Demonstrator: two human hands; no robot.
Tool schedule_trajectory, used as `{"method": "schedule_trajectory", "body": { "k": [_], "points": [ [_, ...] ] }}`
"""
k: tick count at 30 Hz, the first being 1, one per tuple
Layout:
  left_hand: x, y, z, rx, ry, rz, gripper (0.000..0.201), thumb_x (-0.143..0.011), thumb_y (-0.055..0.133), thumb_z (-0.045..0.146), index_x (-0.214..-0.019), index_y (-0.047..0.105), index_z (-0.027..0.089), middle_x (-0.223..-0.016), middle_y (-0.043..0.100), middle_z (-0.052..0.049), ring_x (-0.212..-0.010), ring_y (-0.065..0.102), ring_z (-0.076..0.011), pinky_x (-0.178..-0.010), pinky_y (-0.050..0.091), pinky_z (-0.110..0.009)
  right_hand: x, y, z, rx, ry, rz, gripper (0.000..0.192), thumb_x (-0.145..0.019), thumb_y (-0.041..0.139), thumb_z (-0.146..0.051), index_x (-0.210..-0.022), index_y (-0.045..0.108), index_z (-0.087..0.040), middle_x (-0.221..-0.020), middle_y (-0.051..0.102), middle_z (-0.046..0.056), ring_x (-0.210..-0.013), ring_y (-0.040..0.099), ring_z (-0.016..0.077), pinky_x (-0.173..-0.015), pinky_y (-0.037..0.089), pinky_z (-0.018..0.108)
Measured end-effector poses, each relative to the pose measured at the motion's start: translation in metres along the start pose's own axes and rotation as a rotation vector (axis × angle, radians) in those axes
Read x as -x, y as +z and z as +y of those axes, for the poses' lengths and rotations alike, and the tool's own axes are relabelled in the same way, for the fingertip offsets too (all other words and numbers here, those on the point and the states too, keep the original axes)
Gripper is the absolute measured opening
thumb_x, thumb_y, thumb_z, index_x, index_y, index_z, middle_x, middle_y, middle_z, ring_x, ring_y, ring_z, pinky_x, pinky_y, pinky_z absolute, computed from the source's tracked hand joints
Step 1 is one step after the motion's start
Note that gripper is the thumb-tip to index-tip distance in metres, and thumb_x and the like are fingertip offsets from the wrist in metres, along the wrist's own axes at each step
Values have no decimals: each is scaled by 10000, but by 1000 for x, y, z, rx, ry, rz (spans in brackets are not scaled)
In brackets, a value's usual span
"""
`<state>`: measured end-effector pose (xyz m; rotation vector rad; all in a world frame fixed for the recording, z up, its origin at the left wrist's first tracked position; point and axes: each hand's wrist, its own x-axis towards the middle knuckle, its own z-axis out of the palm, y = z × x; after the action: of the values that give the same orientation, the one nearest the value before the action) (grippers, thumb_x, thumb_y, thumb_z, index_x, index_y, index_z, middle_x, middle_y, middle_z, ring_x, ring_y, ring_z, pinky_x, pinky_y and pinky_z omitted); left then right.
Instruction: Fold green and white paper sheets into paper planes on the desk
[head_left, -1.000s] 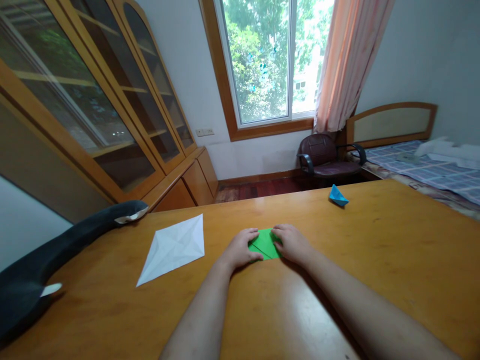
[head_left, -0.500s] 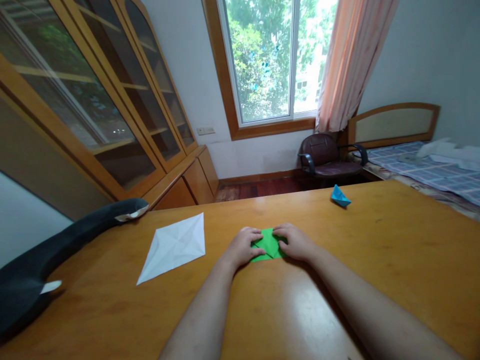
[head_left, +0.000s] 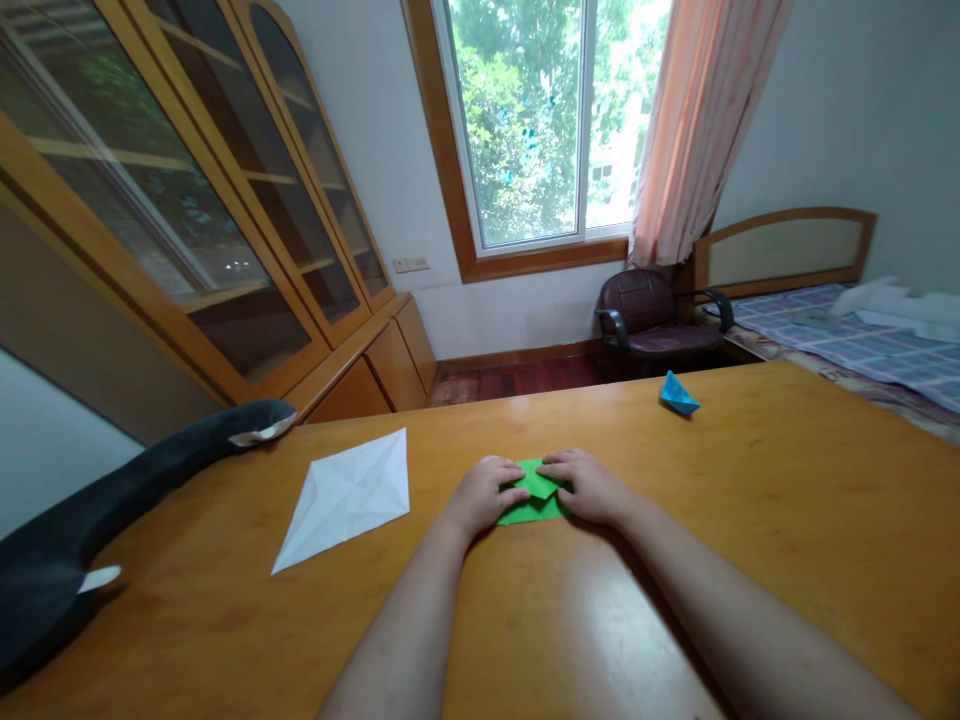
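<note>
A partly folded sheet of green paper (head_left: 534, 508) lies on the wooden table, between both hands. My left hand (head_left: 486, 496) grips its left side, thumb and fingers on the paper. On the opposite side my right hand (head_left: 585, 486) holds the paper, its fingertips resting over the upper edge and the thumb lower down. A folded flap with a pointed lower edge shows in the middle. The paper's left and right ends are partly hidden under the fingers.
A creased white paper sheet (head_left: 352, 495) lies to the left. A small blue paper boat (head_left: 679, 394) stands near the table's far right edge. A dark curved object with white patches (head_left: 150, 490) occupies the left side. Beyond the table stands a chair (head_left: 649, 315).
The green paper's upper flap has come lower and its pointed edge now stands out over the bottom strip. My right fingers have shifted slightly left; the left hand stays nearly in place.
</note>
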<state>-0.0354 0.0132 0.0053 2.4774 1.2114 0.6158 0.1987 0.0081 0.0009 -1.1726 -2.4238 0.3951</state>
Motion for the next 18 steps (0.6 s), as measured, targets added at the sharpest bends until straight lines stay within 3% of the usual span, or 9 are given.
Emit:
{"method": "schedule_trajectory", "body": {
  "k": [7,12,18],
  "points": [
    [3,-1,-4,17,-10,-13,348,-697,799,358,-1014,741,226,-1061,723,-39,-1008,615,-211,-941,459,-313,-2,1,0,83,-18,-18,420,-758,534,-169,-1129,718,-241,-1230,649,82,-1084,576,241,-980,426,376],
    [4,2,-12,-19,-53,-4,280,-747,752,314,-1013,743,227,-1055,722,-40,-1008,621,-215,-940,456,-320,-3,3,6,39,-27,9,430,-746,534,-138,-1133,713,-191,-1209,663,97,-1085,581,242,-986,434,361],
    [4,2,-16,-28,-108,28,195,-763,731,285,-944,760,219,-1025,722,-48,-983,636,-206,-917,459,-301,-5,10,20,-39,19,96,325,-726,548,-101,-973,754,-150,-1075,704,109,-1008,615,230,-958,458,341]
  ]
}}
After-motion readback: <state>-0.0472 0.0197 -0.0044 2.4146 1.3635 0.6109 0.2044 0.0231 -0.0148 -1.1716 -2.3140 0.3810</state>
